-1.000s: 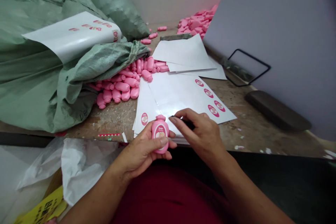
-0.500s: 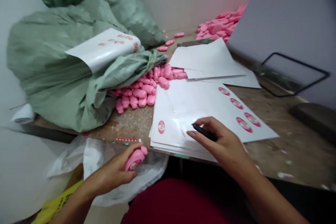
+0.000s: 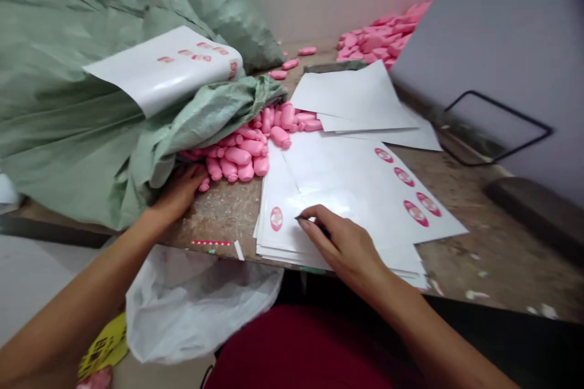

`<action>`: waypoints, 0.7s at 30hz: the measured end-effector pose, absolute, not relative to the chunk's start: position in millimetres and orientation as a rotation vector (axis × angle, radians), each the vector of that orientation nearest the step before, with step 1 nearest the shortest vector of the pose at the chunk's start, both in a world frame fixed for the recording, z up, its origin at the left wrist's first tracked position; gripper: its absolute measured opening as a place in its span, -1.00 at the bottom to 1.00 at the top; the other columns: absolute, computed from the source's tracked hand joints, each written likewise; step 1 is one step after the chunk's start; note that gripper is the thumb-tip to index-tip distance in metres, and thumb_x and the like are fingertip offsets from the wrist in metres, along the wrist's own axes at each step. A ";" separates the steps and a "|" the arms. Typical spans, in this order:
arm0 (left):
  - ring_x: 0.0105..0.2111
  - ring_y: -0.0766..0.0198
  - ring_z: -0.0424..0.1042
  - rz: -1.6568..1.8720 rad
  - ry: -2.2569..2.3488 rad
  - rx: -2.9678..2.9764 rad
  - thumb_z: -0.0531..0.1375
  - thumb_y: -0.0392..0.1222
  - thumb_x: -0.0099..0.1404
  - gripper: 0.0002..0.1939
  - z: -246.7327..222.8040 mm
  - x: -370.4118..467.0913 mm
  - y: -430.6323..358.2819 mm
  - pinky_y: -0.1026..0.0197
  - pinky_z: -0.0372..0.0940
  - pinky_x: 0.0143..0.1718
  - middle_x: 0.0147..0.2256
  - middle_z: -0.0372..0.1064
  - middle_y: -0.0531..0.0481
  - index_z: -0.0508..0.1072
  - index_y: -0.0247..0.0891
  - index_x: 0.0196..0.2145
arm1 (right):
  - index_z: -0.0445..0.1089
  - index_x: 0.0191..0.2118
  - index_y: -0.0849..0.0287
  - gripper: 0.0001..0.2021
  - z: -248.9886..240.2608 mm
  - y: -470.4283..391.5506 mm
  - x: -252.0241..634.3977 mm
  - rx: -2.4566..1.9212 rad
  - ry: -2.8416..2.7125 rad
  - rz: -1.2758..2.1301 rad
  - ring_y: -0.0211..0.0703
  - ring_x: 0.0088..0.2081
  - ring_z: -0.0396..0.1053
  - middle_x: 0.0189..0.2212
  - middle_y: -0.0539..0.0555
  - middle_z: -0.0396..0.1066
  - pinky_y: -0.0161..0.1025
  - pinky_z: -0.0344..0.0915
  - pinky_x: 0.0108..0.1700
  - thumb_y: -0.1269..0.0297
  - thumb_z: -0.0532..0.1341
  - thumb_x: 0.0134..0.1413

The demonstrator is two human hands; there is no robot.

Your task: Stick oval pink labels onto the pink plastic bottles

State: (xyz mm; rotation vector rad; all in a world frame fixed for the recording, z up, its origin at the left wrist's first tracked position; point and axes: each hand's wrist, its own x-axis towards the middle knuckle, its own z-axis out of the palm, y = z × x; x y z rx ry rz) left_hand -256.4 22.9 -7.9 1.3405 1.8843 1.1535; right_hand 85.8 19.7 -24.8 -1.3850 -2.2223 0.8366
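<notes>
My left hand [image 3: 185, 185] is at the near left end of the pile of small pink bottles [image 3: 237, 155], under the edge of the green sack. Its fingers are closed around a pink bottle [image 3: 204, 185], mostly hidden by them. My right hand [image 3: 340, 243] pinches a slim black pointed tool [image 3: 298, 217] over a white sticker sheet [image 3: 328, 176]. The tool's tip is just right of an oval pink sticker [image 3: 276, 219]. Several more oval stickers [image 3: 404, 177] are along the sheet's right side. Other sheets lie stacked beneath it.
A large green sack [image 3: 68, 103] fills the left, with a curled sticker sheet [image 3: 164, 82] on it. White sheets [image 3: 356, 97] lie behind. More pink pieces [image 3: 374, 42] are heaped at the back. A black wire frame [image 3: 502, 110] is at right; a white plastic bag [image 3: 196, 310] hangs below the edge.
My left hand has let go of the stickered pink bottle and moved up and left to the pile, closing on another. My right hand has shifted left with the black tool, towards the oval sticker.
</notes>
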 end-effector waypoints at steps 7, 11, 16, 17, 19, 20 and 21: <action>-0.03 -0.05 0.38 0.927 2.061 1.595 0.32 0.01 0.15 -0.72 2.2 -211.3 -1.4 -0.06 0.22 0.10 -0.17 0.47 -0.09 0.47 -0.20 -0.25 | 0.49 -0.18 0.10 -0.80 -35.9 42.7 64.3 -1.414 -2.396 0.555 -0.05 -0.31 0.51 -0.28 0.09 0.62 -0.16 0.16 -0.24 0.31 0.10 0.23; -0.31 0.19 0.51 1.410 1.466 0.827 0.37 0.05 0.12 -0.54 -7.3 -144.7 -1.9 0.13 0.38 -0.19 -0.26 0.44 0.04 0.31 -0.19 -0.15 | 0.49 -0.17 0.10 -0.82 -38.0 46.9 55.6 -1.461 -2.421 0.577 -0.06 -0.35 0.49 -0.38 0.05 0.59 -0.20 0.09 -0.31 0.30 0.14 0.20; -0.34 0.23 0.55 1.362 1.122 0.452 0.30 -0.19 0.27 -0.69 -18.9 -105.2 27.5 0.15 0.42 -0.23 -0.32 0.49 0.02 0.24 -0.18 -0.15 | 0.46 -0.23 0.09 -0.84 -40.6 45.7 52.7 -1.438 -2.413 0.513 -0.10 -0.42 0.44 -0.41 0.03 0.57 -0.23 0.01 -0.36 0.27 0.13 0.22; -0.31 0.23 0.56 1.355 1.113 0.425 0.26 -0.24 0.31 -0.74 -20.5 -103.6 32.1 0.13 0.43 -0.19 -0.31 0.50 0.02 0.23 -0.19 -0.15 | 0.45 -0.24 0.08 -0.85 -41.2 45.2 52.7 -1.429 -2.407 0.497 -0.11 -0.42 0.43 -0.42 0.02 0.57 -0.23 0.00 -0.36 0.27 0.13 0.23; -0.26 0.24 0.57 1.343 1.124 0.390 0.19 -0.32 0.36 -0.82 -23.0 -103.1 37.8 0.10 0.42 -0.11 -0.31 0.50 0.02 0.23 -0.19 -0.17 | 0.44 -0.26 0.09 -0.86 -42.1 44.4 53.0 -1.414 -2.399 0.461 -0.12 -0.43 0.41 -0.44 0.02 0.55 -0.23 -0.01 -0.37 0.29 0.12 0.24; -0.25 0.25 0.57 1.338 1.132 0.379 0.17 -0.34 0.38 -0.85 -23.8 -103.4 39.1 0.10 0.42 -0.09 -0.32 0.50 0.02 0.23 -0.20 -0.18 | 0.43 -0.27 0.09 -0.86 -42.4 44.0 53.1 -1.407 -2.399 0.442 -0.13 -0.43 0.40 -0.44 0.02 0.55 -0.23 -0.01 -0.36 0.30 0.12 0.24; -0.24 0.25 0.57 1.334 1.135 0.370 0.15 -0.34 0.40 -0.87 -24.5 -103.8 39.6 0.10 0.41 -0.07 -0.34 0.50 0.02 0.23 -0.20 -0.19 | 0.42 -0.27 0.10 -0.86 -42.6 43.9 53.2 -1.401 -2.402 0.426 -0.13 -0.43 0.39 -0.44 0.03 0.55 -0.23 -0.01 -0.36 0.30 0.12 0.25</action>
